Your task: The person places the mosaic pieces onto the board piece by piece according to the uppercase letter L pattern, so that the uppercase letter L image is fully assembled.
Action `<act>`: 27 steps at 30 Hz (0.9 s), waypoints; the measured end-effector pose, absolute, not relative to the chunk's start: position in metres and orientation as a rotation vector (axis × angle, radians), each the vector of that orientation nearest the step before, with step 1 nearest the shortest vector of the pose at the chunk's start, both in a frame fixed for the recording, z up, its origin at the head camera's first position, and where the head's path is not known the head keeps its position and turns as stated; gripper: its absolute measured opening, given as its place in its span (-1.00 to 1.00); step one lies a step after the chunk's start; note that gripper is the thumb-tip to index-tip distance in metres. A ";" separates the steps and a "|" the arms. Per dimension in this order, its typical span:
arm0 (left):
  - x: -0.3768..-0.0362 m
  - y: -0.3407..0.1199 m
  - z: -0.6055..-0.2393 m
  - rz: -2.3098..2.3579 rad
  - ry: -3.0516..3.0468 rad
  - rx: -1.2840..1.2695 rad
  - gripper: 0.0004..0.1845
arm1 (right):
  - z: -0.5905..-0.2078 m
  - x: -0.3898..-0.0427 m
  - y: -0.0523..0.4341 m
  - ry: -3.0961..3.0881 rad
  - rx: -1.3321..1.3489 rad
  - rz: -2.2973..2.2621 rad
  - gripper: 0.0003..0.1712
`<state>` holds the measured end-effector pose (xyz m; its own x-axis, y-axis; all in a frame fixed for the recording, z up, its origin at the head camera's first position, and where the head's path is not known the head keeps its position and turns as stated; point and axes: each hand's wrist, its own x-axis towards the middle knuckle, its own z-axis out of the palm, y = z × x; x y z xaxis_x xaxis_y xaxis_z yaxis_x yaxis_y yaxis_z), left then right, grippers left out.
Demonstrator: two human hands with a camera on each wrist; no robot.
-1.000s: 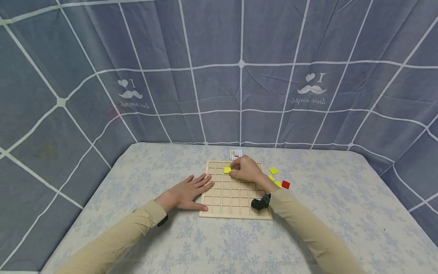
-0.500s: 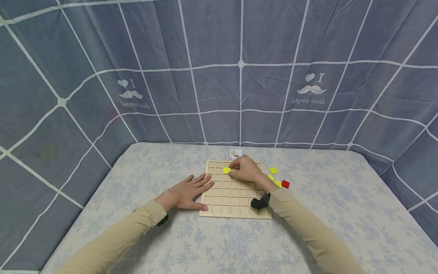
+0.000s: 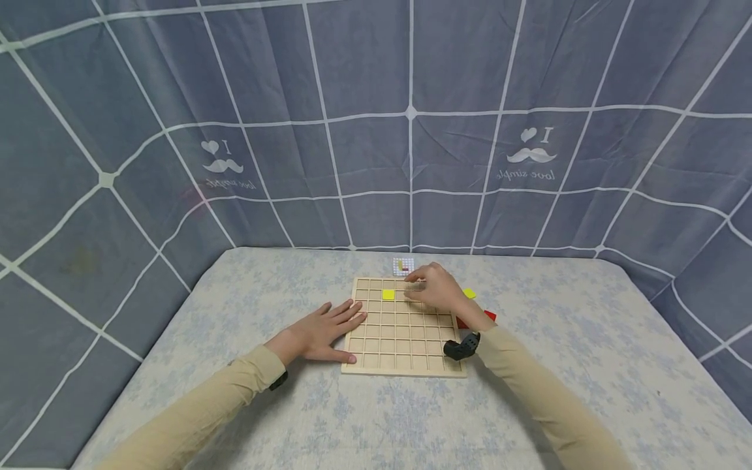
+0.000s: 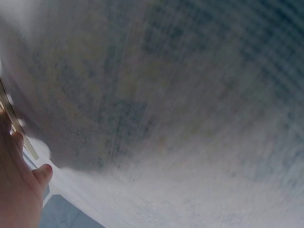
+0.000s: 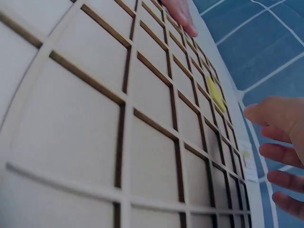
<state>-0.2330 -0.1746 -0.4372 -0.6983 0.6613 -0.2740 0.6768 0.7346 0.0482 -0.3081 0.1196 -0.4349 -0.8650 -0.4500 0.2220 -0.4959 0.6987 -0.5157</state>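
A: Left hand [image 3: 325, 326]?
B: Flat, fingers straight, pressed on the left edge of the wooden grid board [image 3: 399, 339]. Nothing gripped.
A: On the board?
B: 1 yellow tile [image 3: 388, 294], seated in a cell of the 2nd row from the far edge.
A: Right hand [image 3: 437, 292]?
B: Above the far right cells, fingers loosely spread, holding nothing. Just right of it: another yellow tile [image 3: 469, 294], a red tile [image 3: 489, 316].

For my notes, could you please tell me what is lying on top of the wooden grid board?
One yellow tile sits in a far cell of the board. The left hand rests on its left edge. The right hand covers some far cells.
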 end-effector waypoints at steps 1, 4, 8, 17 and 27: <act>-0.233 -0.175 -0.437 -0.075 2.664 1.052 -0.04 | -0.434 -0.307 0.123 -2.824 0.773 0.888 -0.65; -0.233 -0.175 -0.437 -0.074 2.664 1.056 -0.04 | -0.431 -0.306 0.134 -2.829 0.726 0.854 -0.62; -0.233 -0.176 -0.438 -0.068 2.670 1.063 -0.05 | -0.432 -0.307 0.150 -2.822 0.667 0.817 -0.61; -0.233 -0.176 -0.437 -0.047 2.671 1.061 -0.04 | -0.432 -0.304 0.191 -2.833 0.538 0.873 -0.60; -0.232 -0.176 -0.437 -0.039 2.665 1.072 -0.04 | -0.440 -0.301 0.232 -2.882 0.554 0.898 -0.61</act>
<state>-0.2322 -0.1762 -0.4373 -0.6904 0.6764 -0.2565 0.6837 0.7260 0.0744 -0.3014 0.2317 -0.4401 -0.9323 -0.3171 0.1739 -0.3598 0.7641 -0.5355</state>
